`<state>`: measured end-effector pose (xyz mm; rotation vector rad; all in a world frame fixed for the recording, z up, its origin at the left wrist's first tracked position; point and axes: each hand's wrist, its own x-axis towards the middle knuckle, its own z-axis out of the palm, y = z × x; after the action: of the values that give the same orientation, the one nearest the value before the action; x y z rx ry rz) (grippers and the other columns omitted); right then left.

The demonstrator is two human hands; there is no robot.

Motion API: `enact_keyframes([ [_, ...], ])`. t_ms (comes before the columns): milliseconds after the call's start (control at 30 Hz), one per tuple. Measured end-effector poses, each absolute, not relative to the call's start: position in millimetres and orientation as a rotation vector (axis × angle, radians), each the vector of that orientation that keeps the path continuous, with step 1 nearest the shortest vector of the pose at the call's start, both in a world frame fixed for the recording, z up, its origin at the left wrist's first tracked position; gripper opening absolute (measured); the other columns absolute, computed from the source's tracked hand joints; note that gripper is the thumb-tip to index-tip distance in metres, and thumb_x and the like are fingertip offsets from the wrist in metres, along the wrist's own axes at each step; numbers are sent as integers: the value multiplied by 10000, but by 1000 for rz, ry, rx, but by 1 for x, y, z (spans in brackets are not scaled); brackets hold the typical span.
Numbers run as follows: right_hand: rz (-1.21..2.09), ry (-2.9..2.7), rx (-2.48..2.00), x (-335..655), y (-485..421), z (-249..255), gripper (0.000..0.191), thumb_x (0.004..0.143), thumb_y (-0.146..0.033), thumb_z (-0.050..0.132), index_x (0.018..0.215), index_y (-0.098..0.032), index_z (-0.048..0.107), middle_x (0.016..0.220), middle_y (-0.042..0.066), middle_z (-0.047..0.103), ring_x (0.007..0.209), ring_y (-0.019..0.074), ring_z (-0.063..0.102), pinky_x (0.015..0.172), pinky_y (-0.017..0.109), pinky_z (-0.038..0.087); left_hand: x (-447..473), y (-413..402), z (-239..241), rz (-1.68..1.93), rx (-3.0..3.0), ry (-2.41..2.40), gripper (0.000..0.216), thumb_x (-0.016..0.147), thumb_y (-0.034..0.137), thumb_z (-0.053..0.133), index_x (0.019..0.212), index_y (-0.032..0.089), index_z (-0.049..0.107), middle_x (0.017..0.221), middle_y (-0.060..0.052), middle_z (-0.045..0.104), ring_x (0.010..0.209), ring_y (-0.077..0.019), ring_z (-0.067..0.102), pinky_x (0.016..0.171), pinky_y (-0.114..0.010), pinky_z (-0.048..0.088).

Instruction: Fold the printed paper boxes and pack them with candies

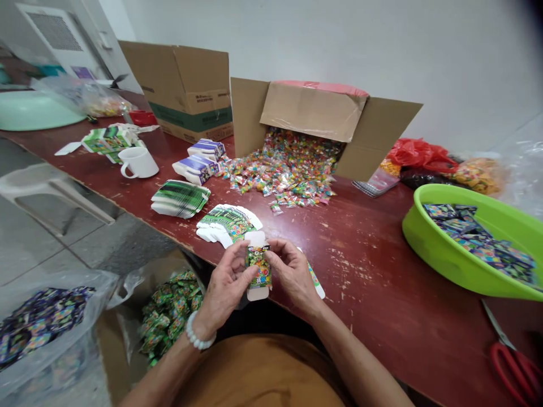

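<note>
Both my hands hold a small printed candy box (258, 265) in front of me, its white end flaps sticking out at top and bottom. My left hand (231, 277) grips the left side, with the thumb across the printed front. At the upper right edge, the fingers of my right hand (291, 268) pinch the carton. Under my right hand another printed carton (316, 281) lies partly hidden on the table. Just beyond my hands, flat green cartons (231, 221) are fanned out, with a second stack of green cartons (180, 198) to their left.
Wrapped candies (292, 169) spill from a tipped cardboard box (314, 110). A white mug (139, 163) and purple cartons (197, 168) stand left. A green basin (424, 240) of packets and red scissors (513, 364) are right. Below left are bags of packets (173, 308).
</note>
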<state>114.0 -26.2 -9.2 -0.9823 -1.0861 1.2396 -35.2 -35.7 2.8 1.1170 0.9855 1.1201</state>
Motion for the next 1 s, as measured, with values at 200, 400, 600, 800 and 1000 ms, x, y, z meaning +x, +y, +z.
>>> enact_keyframes([
  [200,1302,-1234,-1111,134,-16,-1,269,815,-430,677,753,-173,626,703,-24,592,661,113,510,659,244,425,-41,-31,1,993,1054,978,317,827,366,705,1052,221,535,795,10,662,688,-129,625,556,-190,496],
  [400,1511,-1086,-1053,141,-6,0,337,645,-400,822,808,-172,633,652,-41,600,583,96,520,596,230,423,-41,-31,5,932,1092,907,220,855,340,680,988,217,555,848,1,651,738,-123,592,616,-196,471],
  [600,1489,-1218,-1044,142,-12,5,255,720,-372,772,838,-159,696,747,-2,675,680,118,586,701,260,458,-39,-29,8,973,1128,888,239,814,306,734,960,191,583,922,-21,681,832,-137,616,724,-221,495],
  [800,1276,-1261,-999,139,-19,2,177,807,-360,703,832,-185,711,821,23,711,741,144,619,727,266,478,-34,-33,2,962,794,834,431,779,324,780,1111,229,522,924,0,687,744,-131,660,697,-259,547],
  [1000,1077,-1611,-1020,144,-25,0,207,893,-377,618,845,-199,712,821,29,676,762,158,609,737,277,476,-31,-38,-3,774,675,715,580,894,526,575,1406,288,445,853,-47,683,551,-174,662,508,-308,551],
])
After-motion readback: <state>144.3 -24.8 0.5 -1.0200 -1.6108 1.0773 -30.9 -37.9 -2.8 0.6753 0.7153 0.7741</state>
